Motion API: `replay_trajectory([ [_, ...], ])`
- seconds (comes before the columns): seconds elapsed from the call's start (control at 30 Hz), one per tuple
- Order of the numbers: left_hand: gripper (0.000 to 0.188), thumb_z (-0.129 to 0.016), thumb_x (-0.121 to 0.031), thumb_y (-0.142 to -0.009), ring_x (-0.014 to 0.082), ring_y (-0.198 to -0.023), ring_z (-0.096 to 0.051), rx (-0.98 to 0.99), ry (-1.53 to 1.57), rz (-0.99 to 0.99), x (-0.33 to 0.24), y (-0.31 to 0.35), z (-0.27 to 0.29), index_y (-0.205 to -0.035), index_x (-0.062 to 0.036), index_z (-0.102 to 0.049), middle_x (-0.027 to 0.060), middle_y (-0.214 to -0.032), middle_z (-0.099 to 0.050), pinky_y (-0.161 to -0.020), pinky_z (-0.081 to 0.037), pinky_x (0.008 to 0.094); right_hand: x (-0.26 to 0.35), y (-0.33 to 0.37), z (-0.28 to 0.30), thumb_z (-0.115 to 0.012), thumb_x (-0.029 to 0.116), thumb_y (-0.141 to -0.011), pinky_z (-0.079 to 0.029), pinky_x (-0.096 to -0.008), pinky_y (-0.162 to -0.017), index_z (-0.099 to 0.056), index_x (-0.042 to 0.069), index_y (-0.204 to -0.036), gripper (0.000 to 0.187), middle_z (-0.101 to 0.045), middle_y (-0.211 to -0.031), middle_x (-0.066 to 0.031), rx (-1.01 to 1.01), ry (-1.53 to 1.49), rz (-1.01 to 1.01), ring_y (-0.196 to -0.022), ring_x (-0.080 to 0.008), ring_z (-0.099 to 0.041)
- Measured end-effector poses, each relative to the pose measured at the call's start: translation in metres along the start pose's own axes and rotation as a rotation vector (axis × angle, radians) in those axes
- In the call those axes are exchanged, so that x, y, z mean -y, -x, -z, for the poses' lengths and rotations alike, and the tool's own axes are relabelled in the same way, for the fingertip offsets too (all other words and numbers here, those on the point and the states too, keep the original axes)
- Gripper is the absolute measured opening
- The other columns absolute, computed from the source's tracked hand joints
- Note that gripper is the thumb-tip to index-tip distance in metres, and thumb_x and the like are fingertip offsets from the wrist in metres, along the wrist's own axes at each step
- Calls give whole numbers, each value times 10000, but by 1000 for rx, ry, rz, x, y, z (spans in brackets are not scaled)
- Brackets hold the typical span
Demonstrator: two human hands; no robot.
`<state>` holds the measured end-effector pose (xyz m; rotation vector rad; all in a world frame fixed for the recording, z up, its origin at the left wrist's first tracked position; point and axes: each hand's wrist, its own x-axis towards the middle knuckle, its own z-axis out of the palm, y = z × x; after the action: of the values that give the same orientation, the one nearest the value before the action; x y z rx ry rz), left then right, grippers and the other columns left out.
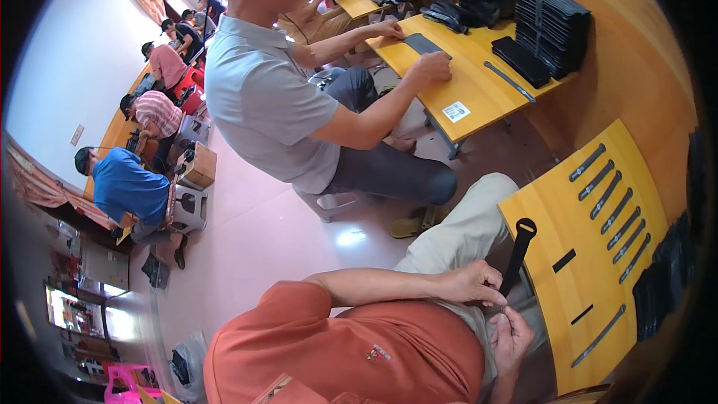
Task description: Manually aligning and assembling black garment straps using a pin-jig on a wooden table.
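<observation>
Has a smooth yellow wooden tabletop (598, 277) alongside, bearing seven flat black straps (617, 211) in a row, seemingly done, and a slim dark strip (598, 337) apart. Looks midway through a matte black band (516, 258) with a ring-shaped head: pinches its lower end, near the tabletop's edge, with left hand (475, 283) and right hand (511, 335).

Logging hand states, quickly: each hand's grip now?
Left hand: closed, holding the black loop-ended strap.
Right hand: closed, pinching at the strap's lower end; exact hold unclear.
</observation>
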<state>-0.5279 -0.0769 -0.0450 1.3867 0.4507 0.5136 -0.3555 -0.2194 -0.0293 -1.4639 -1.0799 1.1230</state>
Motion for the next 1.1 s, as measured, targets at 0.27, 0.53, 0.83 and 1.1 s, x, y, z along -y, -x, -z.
replay_trajectory([
  [0.27, 307, -786, -184, -877, 206, -655, -565, 101, -265, -232, -10, 1, 0, -738, 29, -614, 98, -694, -556, -578, -418, 362, 6, 11, 12, -625, 90, -953, -498, -321, -533, -676, -66, -1098, 218, -724, -793, -142, 36, 245, 79, -565, -191, -656],
  [0.53, 309, -779, -176, -885, 247, -679, -550, 175, -237, -240, -21, 0, -7, -762, 36, -592, 108, -729, -544, -601, -413, 379, 44, 3, 22, -639, 29, -887, -549, -363, -637, -694, -40, -1040, 177, -727, -792, -192, 149, 387, 70, -702, -298, -737],
  [0.83, 298, -765, -151, -898, 154, -637, -536, 69, -155, -214, -16, -8, -17, -736, 29, -591, 74, -699, -521, -568, -412, 332, 16, 2, 22, -625, 64, -950, -433, -246, -484, -693, -40, -977, 127, -707, -731, -73, 136, 121, 7, -515, -75, -551],
  [1.1, 301, -715, -65, -937, 60, -603, -578, -55, 128, -109, -20, -19, -35, -680, 15, -580, 10, -765, -519, -504, -455, 237, 4, 12, -31, -565, 80, -1010, -418, -234, -480, -676, -27, -1050, 159, -698, -781, -61, -377, 37, 230, -541, -64, -540],
])
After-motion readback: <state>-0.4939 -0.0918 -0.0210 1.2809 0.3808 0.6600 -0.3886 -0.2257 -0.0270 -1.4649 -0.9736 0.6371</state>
